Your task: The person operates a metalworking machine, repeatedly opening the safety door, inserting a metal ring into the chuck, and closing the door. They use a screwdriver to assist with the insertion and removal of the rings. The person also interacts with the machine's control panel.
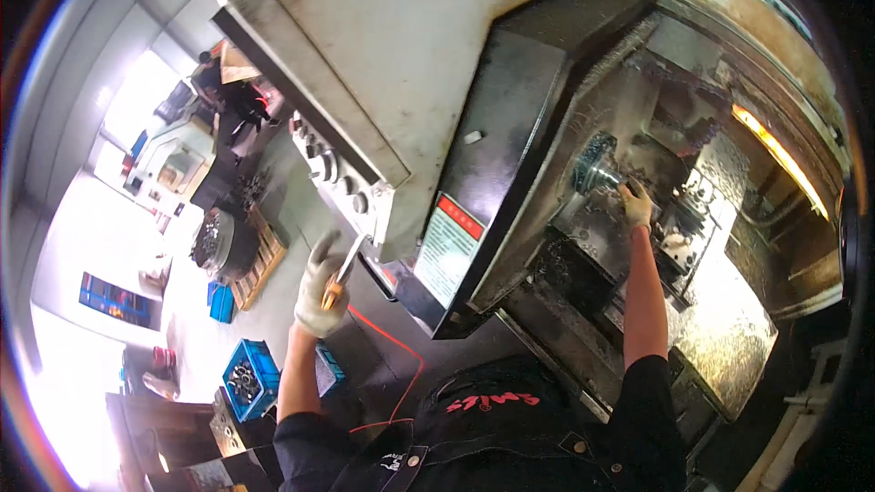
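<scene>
My left hand (321,287), in a pale work glove, is raised beside the machine's control panel (339,178). It grips a slim tool (334,290) with a light metallic shaft and an orange-brown end; its exact kind is unclear. At least one finger is stretched toward the panel's knobs. Inside the lathe, my gloved right hand (636,207) reaches to the outer end of a shiny round metal part (599,177). Its fingers look closed around that end, partly hidden by the hand. The part sits in the dark chuck (591,159).
The lathe's door (501,128) stands between my arms. Metal chips lie around the tool holder (688,214). At lower left is a blue crate (251,381) of metal parts; beyond it, a drum (225,244) on a wooden pallet (260,261). Another person (228,96) is far off.
</scene>
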Demonstrator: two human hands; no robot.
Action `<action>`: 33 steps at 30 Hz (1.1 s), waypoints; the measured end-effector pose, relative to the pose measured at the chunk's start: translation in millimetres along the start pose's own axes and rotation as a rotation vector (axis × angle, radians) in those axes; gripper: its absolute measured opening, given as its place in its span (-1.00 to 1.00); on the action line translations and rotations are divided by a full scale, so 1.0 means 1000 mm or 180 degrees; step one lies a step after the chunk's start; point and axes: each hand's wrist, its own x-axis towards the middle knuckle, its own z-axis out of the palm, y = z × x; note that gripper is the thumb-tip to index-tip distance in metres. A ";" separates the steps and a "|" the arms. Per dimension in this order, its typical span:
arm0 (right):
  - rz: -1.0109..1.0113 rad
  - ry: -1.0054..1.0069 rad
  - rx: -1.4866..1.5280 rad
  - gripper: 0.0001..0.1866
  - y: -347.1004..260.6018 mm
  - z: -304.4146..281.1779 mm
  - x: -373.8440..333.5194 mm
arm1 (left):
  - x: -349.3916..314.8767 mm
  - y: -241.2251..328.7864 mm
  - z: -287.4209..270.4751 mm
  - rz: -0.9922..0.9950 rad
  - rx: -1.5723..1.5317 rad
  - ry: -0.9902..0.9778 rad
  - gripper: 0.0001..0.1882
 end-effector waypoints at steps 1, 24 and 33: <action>0.0002 -0.0130 0.0053 -0.47 0.002 0.002 0.000 | 0.019 0.002 -0.002 0.0363 0.0062 0.0079 -0.76; 0.0012 -0.0445 -0.0446 -0.46 0.006 0.028 -0.020 | 0.055 -0.017 -0.016 0.0276 -0.0280 -0.0747 -0.23; 0.0582 -0.2471 0.0956 -0.66 -0.048 0.058 -0.259 | 0.029 0.041 0.003 -0.0146 0.0556 -0.0339 -0.69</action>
